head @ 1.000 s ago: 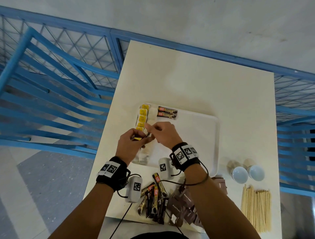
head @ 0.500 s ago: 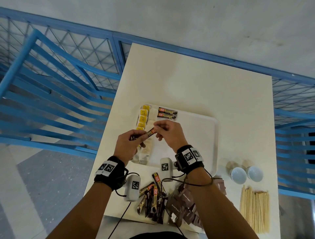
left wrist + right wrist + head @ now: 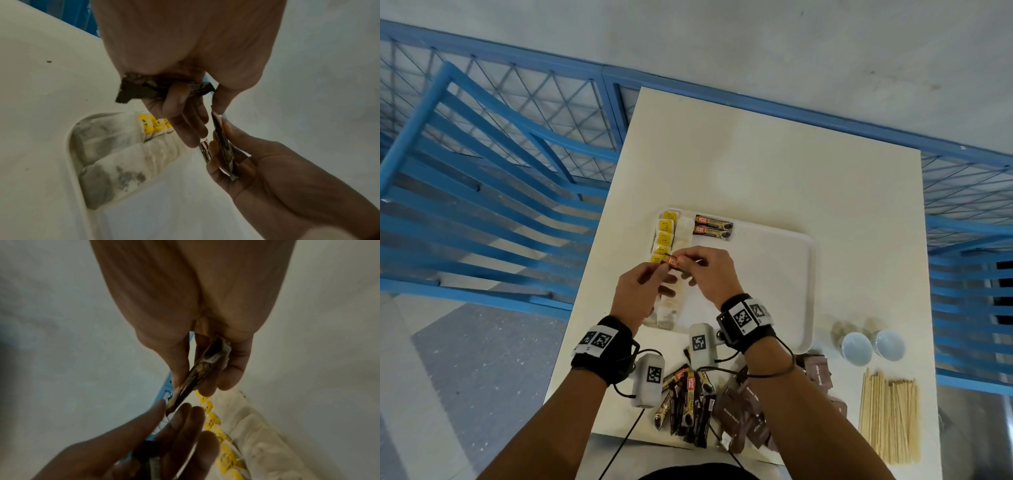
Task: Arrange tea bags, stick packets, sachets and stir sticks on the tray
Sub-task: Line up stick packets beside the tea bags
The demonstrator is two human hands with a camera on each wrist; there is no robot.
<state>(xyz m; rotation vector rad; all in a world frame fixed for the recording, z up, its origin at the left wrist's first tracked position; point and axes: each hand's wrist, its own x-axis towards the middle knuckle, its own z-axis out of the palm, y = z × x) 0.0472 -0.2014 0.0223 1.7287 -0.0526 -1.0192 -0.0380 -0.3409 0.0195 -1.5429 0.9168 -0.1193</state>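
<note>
Pinching slim glossy stick packet [image 3: 675,262]

Both hands now sit farther in over the tray [image 3: 803,291]; the right hand [image 3: 710,274] pinches a stick packet [image 3: 674,261] drawn clear of the left hand [image 3: 640,291], which holds further packets in its curled fingers

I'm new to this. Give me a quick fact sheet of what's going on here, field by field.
left hand: holds stick packets
right hand: pinches one stick packet
tray: tea bags in a column, two packets laid beside them
off tray: packet pile, brown sachets, stir sticks, two cups
</note>
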